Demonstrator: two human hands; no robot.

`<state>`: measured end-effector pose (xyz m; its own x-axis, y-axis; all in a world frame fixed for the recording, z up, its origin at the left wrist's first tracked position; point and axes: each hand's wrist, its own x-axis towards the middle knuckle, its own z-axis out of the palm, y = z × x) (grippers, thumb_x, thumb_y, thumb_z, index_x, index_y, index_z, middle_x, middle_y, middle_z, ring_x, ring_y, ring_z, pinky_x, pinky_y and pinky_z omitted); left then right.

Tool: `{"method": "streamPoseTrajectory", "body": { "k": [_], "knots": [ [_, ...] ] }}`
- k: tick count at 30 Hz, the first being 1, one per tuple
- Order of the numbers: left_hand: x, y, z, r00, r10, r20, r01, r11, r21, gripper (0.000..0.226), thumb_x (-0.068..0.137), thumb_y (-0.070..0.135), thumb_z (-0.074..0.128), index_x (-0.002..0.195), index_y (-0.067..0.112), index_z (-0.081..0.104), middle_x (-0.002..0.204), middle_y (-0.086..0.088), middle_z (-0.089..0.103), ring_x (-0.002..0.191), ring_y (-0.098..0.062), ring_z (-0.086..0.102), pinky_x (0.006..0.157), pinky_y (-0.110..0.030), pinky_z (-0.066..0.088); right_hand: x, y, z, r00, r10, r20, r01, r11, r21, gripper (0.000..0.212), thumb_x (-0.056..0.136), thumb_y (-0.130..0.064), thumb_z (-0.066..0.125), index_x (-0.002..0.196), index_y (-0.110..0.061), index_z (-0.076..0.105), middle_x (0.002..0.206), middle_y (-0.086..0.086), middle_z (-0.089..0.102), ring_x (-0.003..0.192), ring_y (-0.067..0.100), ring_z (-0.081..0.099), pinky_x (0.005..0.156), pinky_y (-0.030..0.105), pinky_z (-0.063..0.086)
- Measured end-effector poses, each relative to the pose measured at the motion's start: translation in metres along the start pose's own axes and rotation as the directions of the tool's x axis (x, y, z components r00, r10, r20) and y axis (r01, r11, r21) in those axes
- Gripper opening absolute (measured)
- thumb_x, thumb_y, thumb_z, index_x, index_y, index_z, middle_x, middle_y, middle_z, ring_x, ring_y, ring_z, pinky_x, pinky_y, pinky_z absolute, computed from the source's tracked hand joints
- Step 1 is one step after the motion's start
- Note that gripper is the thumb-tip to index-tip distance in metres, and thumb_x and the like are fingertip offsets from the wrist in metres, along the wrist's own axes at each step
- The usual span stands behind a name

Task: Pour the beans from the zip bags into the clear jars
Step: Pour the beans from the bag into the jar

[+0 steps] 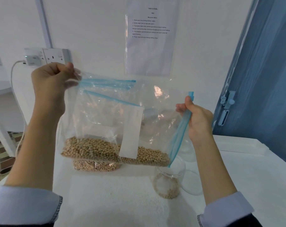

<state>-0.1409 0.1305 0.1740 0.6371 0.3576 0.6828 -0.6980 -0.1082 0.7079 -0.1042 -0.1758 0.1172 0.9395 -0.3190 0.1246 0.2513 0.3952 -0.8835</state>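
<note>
I hold a clear zip bag (155, 112) with a blue zipper strip up over the table. Tan beans (148, 157) lie along its lower edge. My left hand (52, 82) pinches its upper left corner. My right hand (196, 118) grips the blue zipper strip at the right side. A second zip bag (96, 122) with a white label and beans stands behind it on the table. Below the held bag's lower right corner stands a clear jar (168, 182) with beans at its bottom.
More clear jars (193, 181) stand to the right of the filled one. The white table (116, 197) runs toward me. A wall socket with a plugged cable (32, 58) is at the back left. A blue door (262, 79) stands at right.
</note>
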Motion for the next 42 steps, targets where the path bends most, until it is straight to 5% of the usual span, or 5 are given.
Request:
{"method": "streamPoseTrajectory", "body": {
  "k": [4,10,14,32,42],
  "knots": [
    [0.002,-0.001,-0.002,0.997,0.01,-0.073,-0.015,0.998,-0.065,0.034,0.09,0.014,0.059,0.057,0.022,0.063,0.057,0.009,0.065,0.058,-0.008,0.056,0.059,-0.021,0.045,0.0,0.0,-0.003,1.0,0.007,0.006,-0.007,0.999,0.032,0.025,0.084,-0.017,0.071,0.064,-0.004,0.068,0.06,0.004,0.069,0.062,0.015,0.065,0.074,0.027,0.057],
    [0.003,-0.003,0.001,0.998,0.007,-0.061,-0.012,0.996,-0.087,0.039,0.09,0.012,0.06,0.053,0.022,0.065,0.056,0.009,0.064,0.055,-0.009,0.054,0.058,-0.021,0.044,0.002,0.001,-0.006,1.0,0.011,0.002,-0.011,0.998,0.062,0.036,0.084,-0.017,0.071,0.049,-0.009,0.071,0.059,0.002,0.069,0.062,0.015,0.065,0.091,0.038,0.054],
    [0.004,-0.004,0.001,0.992,0.019,-0.122,-0.031,0.994,-0.102,0.04,0.09,0.015,0.06,0.051,0.024,0.066,0.054,0.01,0.063,0.055,-0.009,0.053,0.06,-0.023,0.043,0.0,-0.002,-0.004,1.0,0.007,0.028,-0.008,0.999,0.04,0.026,0.084,-0.018,0.071,0.06,-0.007,0.07,0.061,0.004,0.07,0.065,0.017,0.067,0.092,0.038,0.053],
    [0.003,0.001,0.001,0.987,0.036,-0.156,-0.05,0.995,-0.089,0.039,0.089,0.017,0.061,0.051,0.024,0.061,0.05,0.01,0.059,0.05,-0.009,0.048,0.053,-0.022,0.037,0.0,-0.006,-0.001,0.998,-0.046,0.039,0.043,0.997,0.065,0.023,0.085,-0.017,0.069,0.07,-0.001,0.068,0.061,0.003,0.07,0.063,0.014,0.067,0.077,0.025,0.057],
    [0.0,0.007,0.009,0.975,0.053,-0.214,-0.051,0.999,0.013,0.034,0.093,0.021,0.057,0.059,0.025,0.059,0.051,0.012,0.06,0.048,-0.005,0.052,0.054,-0.022,0.048,0.001,-0.005,0.002,0.999,-0.025,0.033,0.023,0.999,0.048,0.025,0.085,-0.018,0.07,0.068,-0.001,0.068,0.061,0.004,0.069,0.062,0.015,0.066,0.065,0.023,0.055]
  ]
}}
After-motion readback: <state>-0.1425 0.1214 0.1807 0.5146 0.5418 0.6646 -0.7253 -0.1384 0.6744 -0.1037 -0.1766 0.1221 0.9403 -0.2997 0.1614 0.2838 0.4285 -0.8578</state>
